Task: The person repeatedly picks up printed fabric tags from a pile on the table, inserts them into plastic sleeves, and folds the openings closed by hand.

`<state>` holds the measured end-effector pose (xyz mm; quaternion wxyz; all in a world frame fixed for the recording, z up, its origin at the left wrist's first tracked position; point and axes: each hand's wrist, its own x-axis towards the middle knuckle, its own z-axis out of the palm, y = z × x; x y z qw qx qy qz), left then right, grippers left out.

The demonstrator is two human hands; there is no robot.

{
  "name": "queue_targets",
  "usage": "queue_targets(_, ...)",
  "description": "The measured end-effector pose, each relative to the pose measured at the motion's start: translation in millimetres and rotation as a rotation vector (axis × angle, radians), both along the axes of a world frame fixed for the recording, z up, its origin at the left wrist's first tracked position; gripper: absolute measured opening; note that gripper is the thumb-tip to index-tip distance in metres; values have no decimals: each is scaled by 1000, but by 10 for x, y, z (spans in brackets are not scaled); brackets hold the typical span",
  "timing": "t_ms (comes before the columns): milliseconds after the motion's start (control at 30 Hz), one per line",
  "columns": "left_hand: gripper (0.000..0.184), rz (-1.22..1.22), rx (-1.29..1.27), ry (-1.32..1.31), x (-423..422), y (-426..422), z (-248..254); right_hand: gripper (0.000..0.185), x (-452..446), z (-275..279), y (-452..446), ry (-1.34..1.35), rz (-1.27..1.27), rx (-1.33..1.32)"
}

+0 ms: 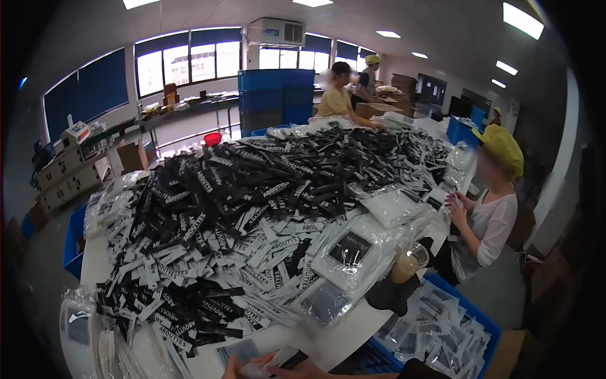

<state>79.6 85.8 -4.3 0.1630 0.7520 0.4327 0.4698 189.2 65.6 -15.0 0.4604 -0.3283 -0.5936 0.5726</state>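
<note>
Handling a single piece looks to be the step in hand, right on the near side of the heap of ABOUTYES sachets! A black-and-white sachet is gripped by the fingers of the right hand, low at the frame's edge. And the left hand? It is placed just beside, also nearer than the heap, but its fingers are cut off and blurred, so whether they are closed on anything cannot be told. Between heap and hands, a grey-panelled pouch is laid flat on the worktop. As a judgement, a steady pinch and a clear view of the sachet's edge are called for by the next move.

Now to the count! Two hands, one gripped sachet, one flat pouch. To the right of the heap, at least three large clear bags can be counted, overlapped, and past them one cup. One blue bin, filled with too many packets to count, is set off the heap's near right; one blue crate is seen to its left. One red basin is spotted beyond the heap. The heap itself? Far too many, too tangled to be numbered.
</note>
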Motion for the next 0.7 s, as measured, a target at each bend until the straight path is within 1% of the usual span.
queue_targets(167,52,-200,-21,-24,347,159,29,38,255,70,-69,-57,-148,38)
queue_targets(333,47,-288,-89,-26,443,146,-5,41,162,-5,-139,-96,-183,28)
queue_targets(467,43,-292,-168,-39,420,42,-69,43,162,-13,-260,-134,-144,-3)
queue_targets(500,43,-287,-186,-42,403,26,-82,43,-46,122,-22,-142,-128,-9)
queue_targets(533,42,-278,-206,-46,382,2,-98,44,105,-11,-267,-151,-108,-16)
queue_targets(700,37,-195,-322,-58,174,-195,-185,47,103,163,-298,-176,29,-65)
